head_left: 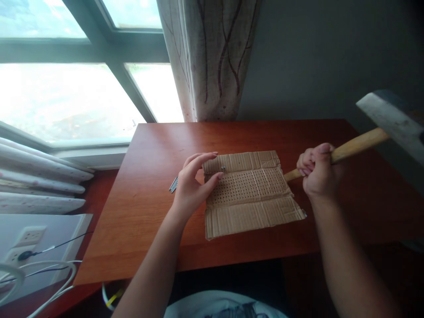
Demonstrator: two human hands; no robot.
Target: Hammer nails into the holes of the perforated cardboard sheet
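R grip [319, 171] clamped on hammer [359, 145]; L grip [192, 181] apart at cardbd [251, 187]; shirt print [245, 311] unclear.

the cardboard [251, 218] is matt and ribbed, the hammer handle [359, 145] smooth wood, the tabletop [155, 150] glossy wood.

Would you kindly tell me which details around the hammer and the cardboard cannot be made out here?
In the head view:
Hammer head: far end cut off by the right edge.
Wooden handle: gripped stretch hidden by the right hand.
Thin metal rods beside the left hand: too small to count surely.
Tiny object on the cardboard: too small to identify.
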